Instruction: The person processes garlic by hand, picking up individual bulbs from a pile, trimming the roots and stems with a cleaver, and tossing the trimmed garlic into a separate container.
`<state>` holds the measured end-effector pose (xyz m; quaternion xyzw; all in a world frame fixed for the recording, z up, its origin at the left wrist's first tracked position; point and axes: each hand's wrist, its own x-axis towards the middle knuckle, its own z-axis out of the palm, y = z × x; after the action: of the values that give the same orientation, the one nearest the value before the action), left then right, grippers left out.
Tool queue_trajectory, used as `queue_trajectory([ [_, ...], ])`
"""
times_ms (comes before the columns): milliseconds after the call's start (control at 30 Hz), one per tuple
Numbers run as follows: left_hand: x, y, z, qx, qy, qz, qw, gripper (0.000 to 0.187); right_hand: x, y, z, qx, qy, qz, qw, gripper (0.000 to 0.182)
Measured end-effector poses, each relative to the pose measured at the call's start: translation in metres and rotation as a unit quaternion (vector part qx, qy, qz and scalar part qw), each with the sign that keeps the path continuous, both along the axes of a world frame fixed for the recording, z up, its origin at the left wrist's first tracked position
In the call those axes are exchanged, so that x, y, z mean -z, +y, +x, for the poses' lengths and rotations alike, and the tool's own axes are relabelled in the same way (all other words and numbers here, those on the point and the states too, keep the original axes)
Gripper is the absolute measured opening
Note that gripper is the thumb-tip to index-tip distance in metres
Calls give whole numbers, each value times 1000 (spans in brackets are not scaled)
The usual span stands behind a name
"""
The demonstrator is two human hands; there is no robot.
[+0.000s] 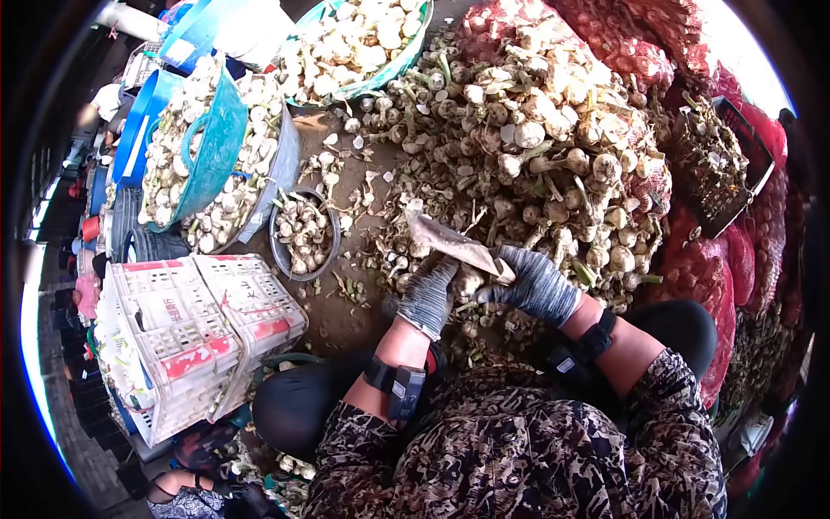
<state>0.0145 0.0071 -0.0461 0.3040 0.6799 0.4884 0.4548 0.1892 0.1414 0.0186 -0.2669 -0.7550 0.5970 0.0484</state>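
Observation:
My right hand, in a grey knitted glove, is closed round a knife. Its broad, dirt-smeared blade points up and to the left, passing over my left hand. My left hand, gloved alike, has its fingers curled round a garlic bulb, close under the knife. The fingers partly hide the bulb. Directly beyond both hands rises a large heap of garlic bulbs with cut stalks and dry leaves among them.
To the left stand a round metal basin of bulbs, a teal basket of garlic and white plastic crates. A green-rimmed tub stands behind. Red mesh sacks and a dark crate line the right. Another person's arm shows at lower left.

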Motion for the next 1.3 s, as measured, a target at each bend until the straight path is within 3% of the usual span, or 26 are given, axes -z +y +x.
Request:
queue_trajectory([
  [33,-3,6,6,-119,-260,0,958,36,-10,6,2,-42,-50,107,992,59],
  [100,5,2,-3,66,114,8,991,37,-23,11,1,-46,-50,130,989,57],
  [133,6,1,-7,105,296,21,949,38,-27,11,0,-57,-83,158,982,54],
  [167,5,-4,-10,162,479,-4,863,37,-28,13,0,-66,-116,186,973,51],
  [233,-43,5,-2,92,327,-69,938,32,-18,18,0,-84,-197,158,964,44],
  [267,-32,4,-8,82,388,-52,917,32,-7,21,4,-88,-235,143,957,43],
  [367,29,-8,-34,-91,245,-22,965,30,16,36,10,-85,-379,109,915,38],
  [433,26,8,-83,-241,-75,-73,965,25,49,40,19,-34,-375,119,919,38],
  [467,35,23,-136,-234,-204,44,950,23,35,38,15,-15,-334,118,935,38],
  [500,-3,45,-146,-308,-245,98,914,31,35,38,9,-8,-327,111,939,30],
  [533,-47,69,-153,-374,-278,157,871,39,80,36,16,37,-221,61,973,27],
  [600,-81,96,-192,-366,-288,278,840,62,102,30,20,86,-114,5,990,23],
  [667,-78,108,-207,-279,-204,231,910,65,32,29,0,44,-186,129,973,20],
  [700,-61,110,-207,-215,-133,190,949,64,38,33,-1,47,-186,127,973,20],
  [733,-39,106,-206,-160,-151,101,970,47,53,35,2,95,-138,47,985,22],
  [767,-3,99,-186,-103,-86,56,989,37,74,36,4,153,-81,-148,974,23],
  [800,32,93,-165,-43,-19,15,999,28,95,38,6,251,0,-364,897,25],
  [833,43,83,-147,-7,123,-92,988,40,115,40,8,341,48,-512,787,26],
  [867,53,74,-130,51,277,-215,935,53,104,40,10,252,-21,-294,922,27],
  [900,65,64,-113,107,390,-319,857,67,101,39,10,211,-54,-213,953,28],
  [933,95,44,-112,82,335,-288,893,84,98,39,10,170,-89,-123,974,28],
  [967,125,27,-103,36,322,-275,905,85,95,38,11,135,-123,-34,983,29],
  [1067,165,5,-90,45,395,-293,870,77,75,38,2,64,-207,19,976,34],
  [1200,165,15,-86,23,436,-250,864,59,49,36,-8,35,-242,46,968,39],
  [1267,118,34,-82,43,311,-179,933,56,55,33,-8,11,-232,64,971,39],
  [1300,107,36,-76,21,173,-222,959,46,57,34,-8,-12,-221,86,971,40],
])
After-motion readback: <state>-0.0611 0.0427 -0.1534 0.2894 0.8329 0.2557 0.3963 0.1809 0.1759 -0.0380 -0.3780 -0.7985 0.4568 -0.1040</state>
